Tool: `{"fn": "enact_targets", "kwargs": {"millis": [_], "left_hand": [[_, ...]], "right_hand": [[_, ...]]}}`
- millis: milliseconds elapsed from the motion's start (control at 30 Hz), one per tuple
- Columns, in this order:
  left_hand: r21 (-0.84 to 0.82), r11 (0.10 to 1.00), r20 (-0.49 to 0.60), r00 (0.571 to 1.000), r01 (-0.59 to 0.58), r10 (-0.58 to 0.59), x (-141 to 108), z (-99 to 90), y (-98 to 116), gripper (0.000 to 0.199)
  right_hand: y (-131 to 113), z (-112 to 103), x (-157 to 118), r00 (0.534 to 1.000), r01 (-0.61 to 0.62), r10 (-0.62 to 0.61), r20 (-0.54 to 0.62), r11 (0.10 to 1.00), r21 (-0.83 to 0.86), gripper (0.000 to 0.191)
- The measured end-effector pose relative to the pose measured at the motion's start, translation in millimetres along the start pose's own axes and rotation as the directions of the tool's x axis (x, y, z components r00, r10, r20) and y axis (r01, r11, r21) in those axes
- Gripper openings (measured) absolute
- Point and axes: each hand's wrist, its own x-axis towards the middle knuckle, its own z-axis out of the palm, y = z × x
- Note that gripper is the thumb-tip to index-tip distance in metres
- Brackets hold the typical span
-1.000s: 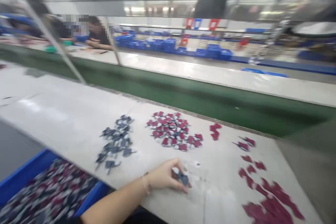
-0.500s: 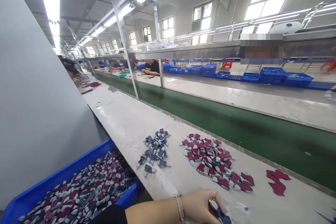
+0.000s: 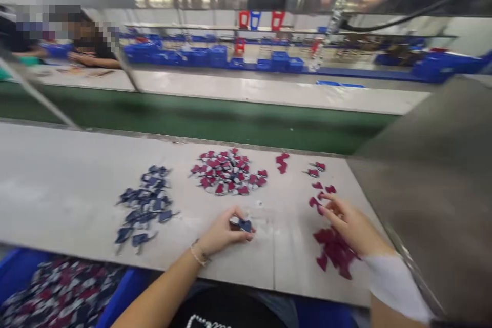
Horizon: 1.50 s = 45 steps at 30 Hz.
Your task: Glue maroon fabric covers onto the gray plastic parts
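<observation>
My left hand (image 3: 226,231), with a bracelet at its wrist, grips a small navy and white piece (image 3: 245,225) above the table. Over at the right, my right hand (image 3: 344,218) has thumb and fingertips at a small maroon piece (image 3: 314,202); whether it is pinched is blurred. Under and beside that hand lies a heap of maroon pieces (image 3: 333,251). A pile of maroon and white pieces (image 3: 221,171) sits at mid table, and a navy and white pile (image 3: 148,205) is left of it.
A blue bin (image 3: 125,294) full of mixed pieces stands below the table's (image 3: 69,164) front edge. A grey metal panel (image 3: 434,184) rises at the right. Beyond the green strip (image 3: 230,123), people sit at the far left, with blue bins behind.
The view has swung right and down. My right hand and the maroon heap now show. My left hand still holds the navy and white piece.
</observation>
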Motion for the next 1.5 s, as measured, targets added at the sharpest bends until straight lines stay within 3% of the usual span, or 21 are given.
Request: {"fn": "enact_targets", "kwargs": {"millis": [100, 200, 400, 567, 733, 867, 1000, 1067, 1233, 1333, 1500], "left_hand": [[0.035, 0.999, 0.033, 0.999, 0.037, -0.038, -1.9, -2.1, 6.9, 0.05], [0.137, 0.989, 0.035, 0.997, 0.059, -0.064, -6.6, 0.6, 12.9, 0.045], [0.163, 0.98, 0.011, 0.993, 0.111, -0.114, -10.7, 8.8, 14.7, 0.044], [0.155, 0.987, 0.013, 0.999, 0.046, -0.049, -15.1, 10.3, 15.0, 0.043], [0.038, 0.999, 0.026, 0.999, 0.036, -0.037, -20.1, 6.3, 17.8, 0.04], [-0.025, 0.999, 0.028, 0.999, 0.041, -0.04, -24.5, 3.0, 15.1, 0.04], [0.007, 1.0, 0.002, 1.0, -0.02, 0.02, -26.6, 2.5, 10.4, 0.036], [0.055, 0.997, -0.037, 0.998, -0.046, 0.048, -26.8, 3.7, 9.5, 0.035], [0.158, 0.983, -0.149, 0.982, -0.089, 0.113, -26.0, 8.5, 6.4, 0.034], [0.116, 0.99, -0.18, 0.978, -0.08, 0.1, -24.8, 12.1, 1.8, 0.034], [0.066, 0.995, -0.21, 0.974, -0.072, 0.085, -22.4, 18.1, -3.8, 0.036]], "right_hand": [[27.1, 5.0, 0.6, 0.983, -0.159, 0.169, 0.068, 0.978, -0.134, 0.029], [34.1, 20.8, 21.3, 0.969, -0.215, 0.233, 0.08, 0.959, -0.185, 0.032], [39.1, 22.0, 42.3, 0.939, -0.172, 0.209, 0.271, 0.973, -0.156, 0.023], [34.3, 14.9, 49.3, 0.879, -0.113, 0.142, 0.455, 0.99, -0.09, 0.021], [8.3, 11.5, 51.7, 0.832, -0.086, 0.055, 0.551, 0.996, 0.031, 0.024], [-28.1, 3.4, 30.9, 0.816, -0.081, -0.039, 0.577, 0.98, 0.181, 0.026], [-63.8, 8.8, 1.6, 0.768, -0.119, -0.27, 0.58, 0.831, 0.544, 0.022], [-77.9, 16.0, -11.3, 0.76, -0.116, -0.336, 0.556, 0.772, 0.625, 0.02], [-103.8, 28.0, -36.9, 0.825, -0.041, -0.288, 0.486, 0.827, 0.561, 0.016], [-114.6, 28.5, -45.6, 0.853, -0.077, -0.226, 0.47, 0.837, 0.541, 0.025], [-125.9, 30.6, -43.4, 0.832, -0.171, -0.193, 0.52, 0.801, 0.573, 0.015]]}}
